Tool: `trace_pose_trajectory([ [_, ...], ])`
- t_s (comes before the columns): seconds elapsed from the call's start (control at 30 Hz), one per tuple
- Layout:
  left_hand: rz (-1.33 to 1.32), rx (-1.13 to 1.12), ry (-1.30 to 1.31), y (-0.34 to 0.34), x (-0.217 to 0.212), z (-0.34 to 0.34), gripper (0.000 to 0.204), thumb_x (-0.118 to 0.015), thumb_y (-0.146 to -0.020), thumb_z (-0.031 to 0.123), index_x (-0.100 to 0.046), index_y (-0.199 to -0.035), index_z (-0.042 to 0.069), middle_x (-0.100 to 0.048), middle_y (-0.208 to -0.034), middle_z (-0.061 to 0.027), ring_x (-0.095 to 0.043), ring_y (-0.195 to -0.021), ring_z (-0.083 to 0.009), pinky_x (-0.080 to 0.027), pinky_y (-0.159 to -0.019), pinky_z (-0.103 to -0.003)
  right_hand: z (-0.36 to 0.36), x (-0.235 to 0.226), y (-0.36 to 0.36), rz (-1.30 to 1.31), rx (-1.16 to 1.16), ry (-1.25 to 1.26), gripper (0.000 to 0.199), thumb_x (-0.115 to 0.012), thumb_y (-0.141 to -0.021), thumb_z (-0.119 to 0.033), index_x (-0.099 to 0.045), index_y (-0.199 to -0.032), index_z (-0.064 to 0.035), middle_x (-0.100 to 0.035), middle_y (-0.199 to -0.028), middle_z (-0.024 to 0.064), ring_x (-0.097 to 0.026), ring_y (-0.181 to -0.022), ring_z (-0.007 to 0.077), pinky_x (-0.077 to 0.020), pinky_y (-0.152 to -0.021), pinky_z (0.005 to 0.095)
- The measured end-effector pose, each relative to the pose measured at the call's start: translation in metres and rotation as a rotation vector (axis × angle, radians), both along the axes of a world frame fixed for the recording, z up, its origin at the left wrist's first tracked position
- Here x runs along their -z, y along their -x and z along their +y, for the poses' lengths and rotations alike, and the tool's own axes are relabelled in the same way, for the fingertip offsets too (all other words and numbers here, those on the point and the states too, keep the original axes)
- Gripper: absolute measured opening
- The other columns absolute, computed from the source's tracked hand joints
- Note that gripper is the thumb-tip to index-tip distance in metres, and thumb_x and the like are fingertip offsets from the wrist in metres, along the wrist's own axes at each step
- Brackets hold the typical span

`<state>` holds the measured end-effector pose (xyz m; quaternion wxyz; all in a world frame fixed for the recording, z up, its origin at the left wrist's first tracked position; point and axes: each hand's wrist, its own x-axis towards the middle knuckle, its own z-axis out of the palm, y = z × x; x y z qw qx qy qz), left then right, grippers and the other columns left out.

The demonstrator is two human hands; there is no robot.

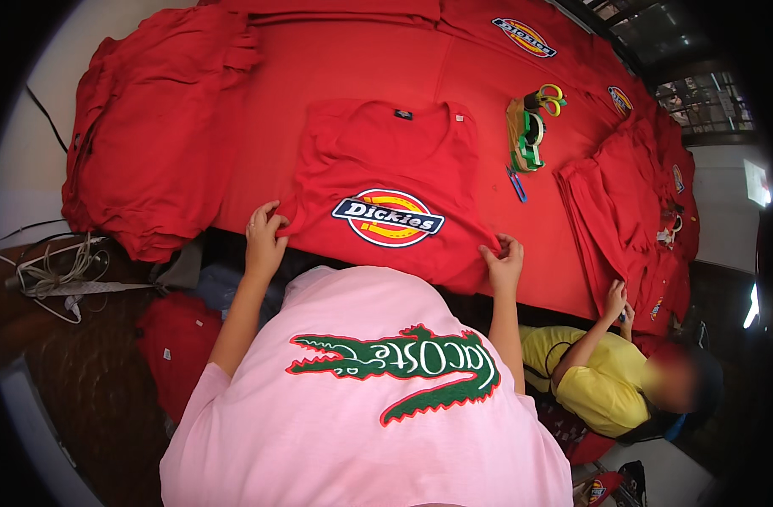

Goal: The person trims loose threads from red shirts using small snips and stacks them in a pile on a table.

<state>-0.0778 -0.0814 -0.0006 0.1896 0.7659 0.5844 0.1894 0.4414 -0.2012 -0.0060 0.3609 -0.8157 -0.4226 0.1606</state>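
While both hands pinch a red T-shirt (386, 169), red cloth (335, 59) covers the long table.

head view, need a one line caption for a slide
Left hand and right hand pinch the lower corners of a red cotton t-shirt with an oval chest patch, flat on a red-covered table.

Red T-shirt (386, 182) with an oval blue, yellow and white chest patch (389, 218).

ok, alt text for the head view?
A person's left hand and right hand pinch the near edge of a red T-shirt spread on a red-covered table. Red shirt stacks flank it; scissors lie beyond.
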Motion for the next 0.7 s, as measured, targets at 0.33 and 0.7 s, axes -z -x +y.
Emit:
trace_pose_trajectory([
  [0.33, -0.469, -0.318, 0.328, 0.027, 0.004, 0.025, 0.032, -0.083, -0.088, 0.021, -0.068, -0.105, -0.002, -0.068, -0.09, -0.0083, -0.061, -0.078, -0.0161, -0.051, -0.074, -0.032, -0.02, 0.013, -0.007, 0.459, 0.072, 0.241, 0.031, -0.088, -0.084, -0.022, -0.062, -0.089, -0.0059, -0.057, -0.068, -0.002, -0.053, -0.06, 0.0115, -0.0443, -0.057, 0.0304],
  [0.7, -0.657, -0.21, 0.647, 0.058, -0.006, -0.005, 0.054, -0.077, -0.096, 0.027, -0.059, -0.137, -0.004, -0.071, -0.127, -0.0116, -0.065, -0.114, -0.0181, -0.047, -0.104, -0.033, -0.054, -0.034, 0.018, 0.772, -0.128, 0.341, 0.02, -0.084, -0.087, -0.015, -0.066, -0.085, -0.0065, -0.054, -0.075, -0.0053, -0.047, -0.069, 0.0067, -0.0365, -0.064, 0.0274],
])
